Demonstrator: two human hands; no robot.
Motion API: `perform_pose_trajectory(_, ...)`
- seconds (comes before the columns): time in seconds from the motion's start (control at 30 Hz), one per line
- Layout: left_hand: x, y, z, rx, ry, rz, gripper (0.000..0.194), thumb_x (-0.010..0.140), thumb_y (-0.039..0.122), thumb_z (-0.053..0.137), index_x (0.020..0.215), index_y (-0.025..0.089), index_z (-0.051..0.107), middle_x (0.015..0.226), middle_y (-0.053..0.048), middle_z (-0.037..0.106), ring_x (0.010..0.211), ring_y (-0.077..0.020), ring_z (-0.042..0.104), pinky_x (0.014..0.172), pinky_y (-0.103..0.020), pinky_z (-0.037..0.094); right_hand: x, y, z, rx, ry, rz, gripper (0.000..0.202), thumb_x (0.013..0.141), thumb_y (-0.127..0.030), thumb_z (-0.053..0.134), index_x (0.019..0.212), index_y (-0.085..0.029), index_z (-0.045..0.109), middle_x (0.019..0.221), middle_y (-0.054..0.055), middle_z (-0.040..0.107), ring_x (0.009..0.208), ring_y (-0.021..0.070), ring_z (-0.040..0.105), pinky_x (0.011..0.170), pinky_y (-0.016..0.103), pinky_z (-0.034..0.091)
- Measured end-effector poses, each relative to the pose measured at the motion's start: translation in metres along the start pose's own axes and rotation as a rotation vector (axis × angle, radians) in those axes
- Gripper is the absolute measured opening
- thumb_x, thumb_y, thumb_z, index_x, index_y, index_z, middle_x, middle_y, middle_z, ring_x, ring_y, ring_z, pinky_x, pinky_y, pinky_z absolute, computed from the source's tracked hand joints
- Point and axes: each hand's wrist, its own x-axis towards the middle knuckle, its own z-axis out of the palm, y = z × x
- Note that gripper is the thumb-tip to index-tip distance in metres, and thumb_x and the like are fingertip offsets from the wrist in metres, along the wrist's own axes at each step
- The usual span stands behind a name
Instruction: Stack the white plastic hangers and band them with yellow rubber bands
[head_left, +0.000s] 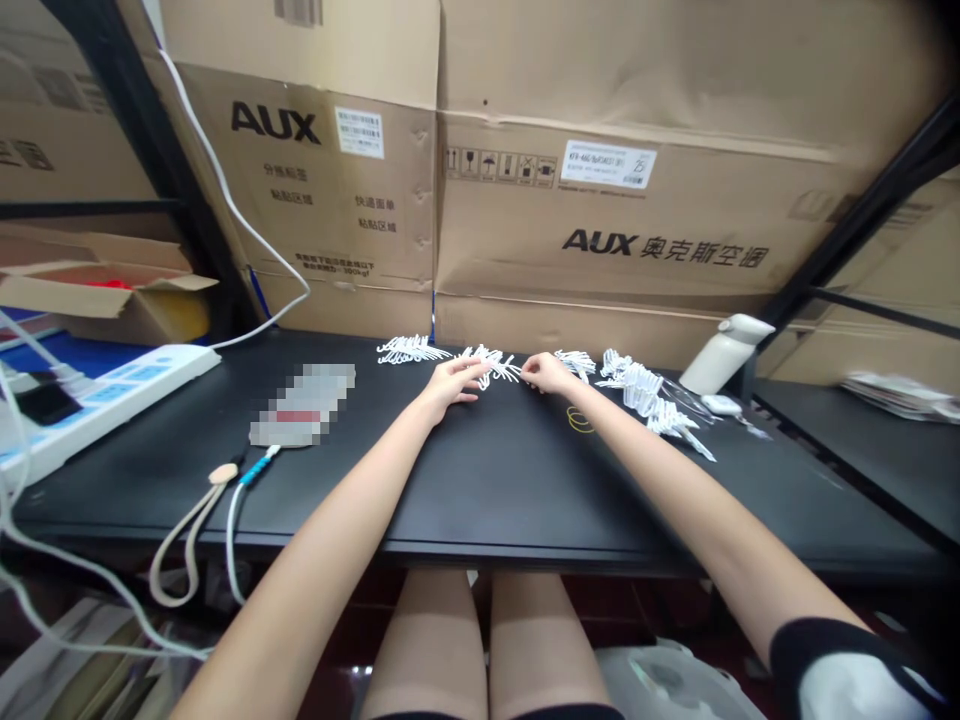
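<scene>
Small white strips lie in several piles along the back of the black table (480,480). My left hand (450,388) rests at the middle pile (486,358), fingers apart over its front edge. Just right of that pile, my right hand (546,373) is closed in a pinch at the tip of a white strip. A left pile (411,349) sits beyond my left hand. Behind my right wrist is another pile (577,363), and a longer heap (649,393) stretches to the right. Yellow rings (580,419) lie beneath my right forearm.
Large cardboard boxes (510,240) stand behind the table. A white bottle (726,354) leans at the back right. A blurred-out phone-like object (304,405) with a cable and strap lies left. A power strip (112,405) and an open carton (150,295) are farther left.
</scene>
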Motion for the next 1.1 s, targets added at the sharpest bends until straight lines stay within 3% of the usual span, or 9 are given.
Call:
perform_pose_trajectory(0.17, 0.000, 0.000, 0.000, -0.006, 0.002, -0.004, 0.052, 0.056, 0.046, 0.078, 0.099, 0.018, 0.067, 0.100, -0.009, 0.066, 0.071, -0.0130, 0.059, 0.061, -0.025, 0.051, -0.011, -0.001, -0.011, -0.173, 0.018, 0.059, 0.015, 0.070, -0.003, 0.057, 0.058, -0.012, 0.060, 0.062, 0.011, 0.066, 0.056, 0.0189, 0.062, 0.058, 0.026, 0.047)
perform_pose_trajectory(0.3, -0.001, 0.001, 0.000, 0.000, 0.004, 0.000, 0.052, 0.056, 0.045, 0.078, 0.099, 0.018, 0.067, 0.098, -0.009, 0.066, 0.072, -0.0132, 0.059, 0.061, -0.025, 0.051, -0.025, 0.001, -0.015, -0.306, 0.160, 0.081, 0.014, 0.072, 0.000, 0.052, 0.073, -0.008, 0.063, 0.085, 0.022, 0.066, 0.084, 0.0298, 0.064, 0.074, 0.034, 0.047)
perform_pose_trajectory(0.47, -0.004, 0.004, 0.001, 0.072, -0.064, -0.014, 0.048, 0.056, 0.041, 0.078, 0.097, 0.018, 0.068, 0.096, -0.009, 0.066, 0.078, -0.0157, 0.060, 0.063, -0.025, 0.051, -0.048, 0.013, -0.025, -0.389, 0.266, 0.132, 0.016, 0.078, -0.004, 0.046, 0.084, -0.007, 0.061, 0.091, 0.025, 0.064, 0.087, 0.0311, 0.062, 0.076, 0.037, 0.046)
perform_pose_trajectory(0.63, -0.004, 0.003, 0.001, 0.138, -0.095, 0.003, 0.050, 0.056, 0.040, 0.078, 0.099, 0.018, 0.068, 0.093, -0.009, 0.067, 0.085, -0.0188, 0.061, 0.065, -0.027, 0.051, -0.064, 0.024, -0.025, -0.163, 0.441, -0.064, 0.010, 0.084, -0.017, 0.046, 0.084, -0.015, 0.055, 0.085, 0.011, 0.063, 0.076, 0.0207, 0.060, 0.074, 0.032, 0.046)
perform_pose_trajectory(0.77, -0.002, 0.000, 0.000, 0.178, -0.151, 0.022, 0.045, 0.055, 0.035, 0.079, 0.095, 0.019, 0.068, 0.097, -0.008, 0.067, 0.090, -0.0205, 0.062, 0.066, -0.026, 0.050, -0.071, 0.014, -0.020, 0.034, 0.401, -0.245, 0.011, 0.087, -0.025, 0.046, 0.083, -0.017, 0.052, 0.083, 0.007, 0.061, 0.066, 0.0157, 0.056, 0.069, 0.028, 0.046)
perform_pose_trajectory(0.93, -0.001, -0.002, -0.001, 0.258, -0.194, 0.040, 0.044, 0.055, 0.035, 0.079, 0.094, 0.019, 0.069, 0.097, -0.008, 0.067, 0.091, -0.0205, 0.062, 0.067, -0.026, 0.049, -0.076, -0.001, -0.017, 0.073, 0.345, -0.404, 0.012, 0.088, -0.026, 0.046, 0.082, -0.017, 0.052, 0.082, 0.007, 0.059, 0.072, 0.0163, 0.055, 0.070, 0.028, 0.045)
perform_pose_trajectory(1.1, 0.001, -0.004, -0.001, 0.311, -0.250, 0.054, 0.050, 0.055, 0.038, 0.080, 0.099, 0.019, 0.067, 0.095, -0.007, 0.068, 0.091, -0.0200, 0.062, 0.068, -0.026, 0.047, -0.075, 0.002, -0.009, 0.063, 0.286, -0.495, 0.010, 0.087, -0.023, 0.047, 0.081, -0.017, 0.053, 0.079, 0.005, 0.057, 0.069, 0.0152, 0.052, 0.065, 0.027, 0.043)
